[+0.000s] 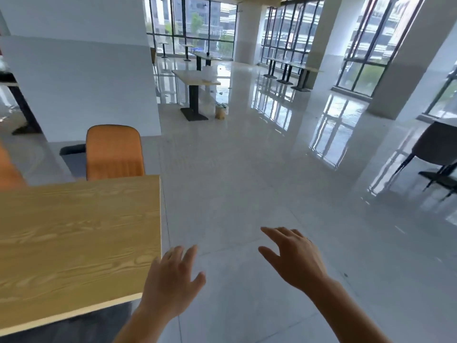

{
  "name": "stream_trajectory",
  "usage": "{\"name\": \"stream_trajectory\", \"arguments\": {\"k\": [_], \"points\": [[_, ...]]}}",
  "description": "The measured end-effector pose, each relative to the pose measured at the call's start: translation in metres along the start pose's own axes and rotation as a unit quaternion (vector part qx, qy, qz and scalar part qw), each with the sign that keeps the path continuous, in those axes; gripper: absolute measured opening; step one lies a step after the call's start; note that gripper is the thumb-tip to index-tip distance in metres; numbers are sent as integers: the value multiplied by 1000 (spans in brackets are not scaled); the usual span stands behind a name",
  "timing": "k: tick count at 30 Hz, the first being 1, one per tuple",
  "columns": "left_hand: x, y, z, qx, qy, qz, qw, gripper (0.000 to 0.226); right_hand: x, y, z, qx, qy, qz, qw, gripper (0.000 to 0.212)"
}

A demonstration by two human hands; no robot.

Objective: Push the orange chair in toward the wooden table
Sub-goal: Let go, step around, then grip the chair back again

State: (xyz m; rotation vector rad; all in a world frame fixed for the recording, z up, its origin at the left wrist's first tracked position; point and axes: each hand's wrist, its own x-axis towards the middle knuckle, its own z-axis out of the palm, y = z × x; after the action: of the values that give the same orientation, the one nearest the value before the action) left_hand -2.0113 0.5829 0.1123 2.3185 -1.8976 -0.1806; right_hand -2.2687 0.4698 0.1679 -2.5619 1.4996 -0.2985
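The wooden table (74, 233) fills the lower left, its light grained top bare. An orange chair (114, 152) stands at the table's far side, its backrest upright; the table hides its seat. The edge of a second orange chair (8, 169) shows at the far left. My left hand (170, 280) hovers by the table's near right corner, fingers spread, holding nothing. Out over the floor to the right, my right hand (294, 256) is stretched with relaxed fingers and is empty. Neither hand touches a chair.
A white partition wall (81, 82) rises behind the orange chair. Another table on a black pedestal (195, 80) stands farther back, with a bag (220, 111) on the floor beside it. A dark chair (435, 149) sits at the right edge. Glossy tiled floor (247, 181) stretches ahead.
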Motion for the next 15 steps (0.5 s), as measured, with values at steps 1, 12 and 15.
{"name": "stream_trajectory", "arguments": {"k": [1,12,15], "points": [[17,-2,-3,-6,-1,-4,1000,67,19,4,0,3,3,-1,1000,54],[226,-29,0,9,8,-101,995,89,277,56,39,37,-23,-96,994,53],[281,-34,1,-4,3,-164,986,93,357,65,45,44,-48,-137,988,53]]}}
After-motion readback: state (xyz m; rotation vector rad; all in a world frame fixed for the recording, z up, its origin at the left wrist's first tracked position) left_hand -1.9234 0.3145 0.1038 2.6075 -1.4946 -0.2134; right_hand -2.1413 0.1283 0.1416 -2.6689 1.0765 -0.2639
